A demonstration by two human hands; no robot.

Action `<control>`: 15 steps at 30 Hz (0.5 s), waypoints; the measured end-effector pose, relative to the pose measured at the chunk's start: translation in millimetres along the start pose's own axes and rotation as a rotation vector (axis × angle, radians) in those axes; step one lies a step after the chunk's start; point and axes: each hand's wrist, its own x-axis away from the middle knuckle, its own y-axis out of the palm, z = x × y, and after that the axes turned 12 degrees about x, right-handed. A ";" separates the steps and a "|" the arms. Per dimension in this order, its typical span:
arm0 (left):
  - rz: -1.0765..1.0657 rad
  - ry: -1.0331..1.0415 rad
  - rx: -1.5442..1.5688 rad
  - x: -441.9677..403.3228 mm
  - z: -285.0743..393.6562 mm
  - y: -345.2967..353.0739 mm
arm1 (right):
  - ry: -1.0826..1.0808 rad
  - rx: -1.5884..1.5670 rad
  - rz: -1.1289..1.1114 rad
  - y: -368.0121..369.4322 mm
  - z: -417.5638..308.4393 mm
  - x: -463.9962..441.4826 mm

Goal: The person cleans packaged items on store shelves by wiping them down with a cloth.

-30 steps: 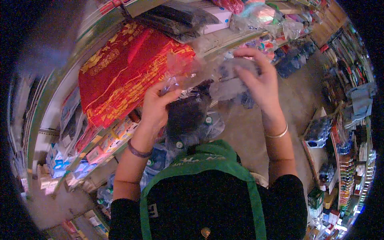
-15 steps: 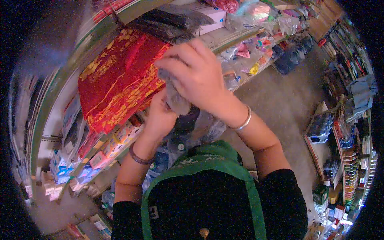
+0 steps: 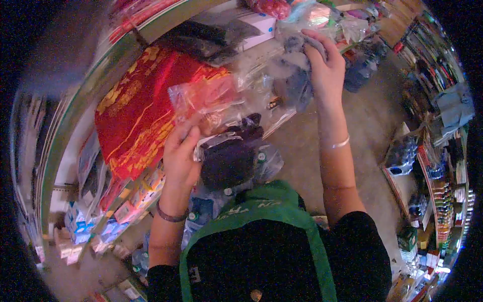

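Plastic bag (image 3: 201,95), clear and crinkled, is pinched between thumb and fingers of the left hand (image 3: 182,151), in front of a red cloth (image 3: 133,118) with gold patterning; the right hand (image 3: 328,65) pinches a grey, see-through sheet (image 3: 299,56) farther out; the hands stand well apart, likely because such light, floppy plastic needs its own grip on each piece, though whether the two pieces join I cannot tell; the red cloth lies slanting over the shelf (image 3: 254,56), perhaps to show its pattern; whether the pinched bag holds anything is unclear, since the red shows through it; beyond, black bundles (image 3: 201,36) lie beside a white box (image 3: 260,27), contents hidden; small clear bags (image 3: 347,27) carry colourful goods, too blurred to name; a dark bundle (image 3: 229,163) sits just beside the left hand, near more clear wrap (image 3: 270,160).
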 end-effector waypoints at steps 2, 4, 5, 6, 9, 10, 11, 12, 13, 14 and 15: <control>0.004 0.022 -0.028 -0.3 -4.5 -1.7 | -0.235 -0.034 0.081 -8.1 -40.1 22.0; -0.097 0.027 -0.074 4.1 -7.8 5.6 | -0.735 0.251 -0.045 -0.4 -75.4 49.5; -0.191 0.028 -0.108 10.4 -3.5 14.0 | -0.867 0.215 -0.087 13.5 -80.6 71.9; -0.337 -0.004 0.018 8.2 -4.6 15.0 | -0.996 0.174 -0.131 25.8 -77.5 88.4; -0.321 -0.024 0.034 5.2 -8.2 6.7 | -0.978 0.261 -0.138 33.8 -64.0 88.1; -0.237 0.003 -0.019 5.5 -7.1 2.4 | -0.929 0.295 -0.117 30.2 -57.6 81.6; -0.390 -0.003 -0.074 4.5 0.7 0.3 | -0.879 0.328 -0.097 21.9 -49.3 70.2; -0.419 -0.007 -0.030 6.3 2.6 1.4 | -0.825 0.358 -0.081 14.0 -40.2 61.7; -0.443 -0.011 0.017 8.6 3.7 2.3 | -0.774 0.428 -0.075 9.0 -27.0 55.5; -0.468 -0.014 0.064 10.7 4.3 2.7 | -0.724 0.497 -0.070 5.3 -11.0 51.8; -0.436 0.014 0.034 9.6 5.0 2.8 | -0.682 0.568 -0.130 3.7 7.1 50.3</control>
